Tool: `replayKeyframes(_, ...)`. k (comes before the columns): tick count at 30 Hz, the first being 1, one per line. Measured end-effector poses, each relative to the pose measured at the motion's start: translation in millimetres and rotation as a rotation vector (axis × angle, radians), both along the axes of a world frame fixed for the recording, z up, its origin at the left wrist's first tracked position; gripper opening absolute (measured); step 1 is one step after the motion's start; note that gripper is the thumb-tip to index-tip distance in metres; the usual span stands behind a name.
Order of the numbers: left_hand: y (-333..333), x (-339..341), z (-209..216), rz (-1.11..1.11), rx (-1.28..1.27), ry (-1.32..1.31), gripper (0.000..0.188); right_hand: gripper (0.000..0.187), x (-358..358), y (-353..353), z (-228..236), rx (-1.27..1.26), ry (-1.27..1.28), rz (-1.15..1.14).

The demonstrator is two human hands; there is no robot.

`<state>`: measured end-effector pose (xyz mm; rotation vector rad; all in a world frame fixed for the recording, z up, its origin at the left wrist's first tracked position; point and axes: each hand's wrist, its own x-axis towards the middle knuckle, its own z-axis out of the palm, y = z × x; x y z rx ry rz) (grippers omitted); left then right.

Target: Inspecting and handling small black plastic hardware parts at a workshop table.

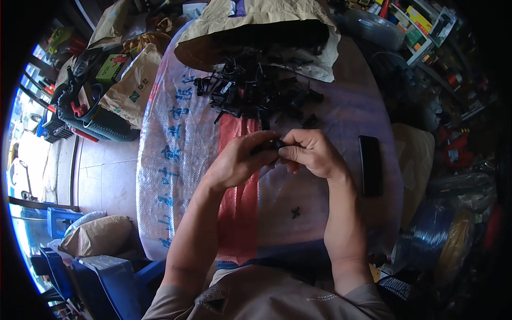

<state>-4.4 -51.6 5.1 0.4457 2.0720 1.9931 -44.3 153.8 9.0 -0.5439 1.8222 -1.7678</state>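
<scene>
Tan shirt [261, 293] nearest; beyond, left hand [238, 156] and right hand [316, 153] pinch a small, apparently black part [278, 144] near a dark pile [250, 96].

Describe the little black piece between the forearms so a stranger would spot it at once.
Start with the big woven sheet, then its red stripe. Just right of that, between the forearms, lies the small black piece: cross-shaped and on its own, unlike the black parts heaped farther up.

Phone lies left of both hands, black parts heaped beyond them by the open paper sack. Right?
Not left: the phone lies right of the left hand and right hand, per the head view. Black parts are heaped beyond them by the open paper sack.
</scene>
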Motion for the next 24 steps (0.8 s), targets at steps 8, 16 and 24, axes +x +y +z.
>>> replayKeyframes(8,12.1,-0.3,-12.2,0.037,-0.284,0.15,0.037,0.009,1.3,2.9,-1.6,0.105,0.015,0.048)
replayKeyframes(16,-3.1,-14.0,-17.6,0.084,0.642,-0.453,0.023,0.027,-39.2,40.1,-34.3,0.372,0.558,-0.525)
replayKeyframes(24,-6.9,-19.3,-27.4,0.219,1.04,-0.497,0.017,0.012,-23.7,36.1,-20.0,0.142,0.31,-0.277)
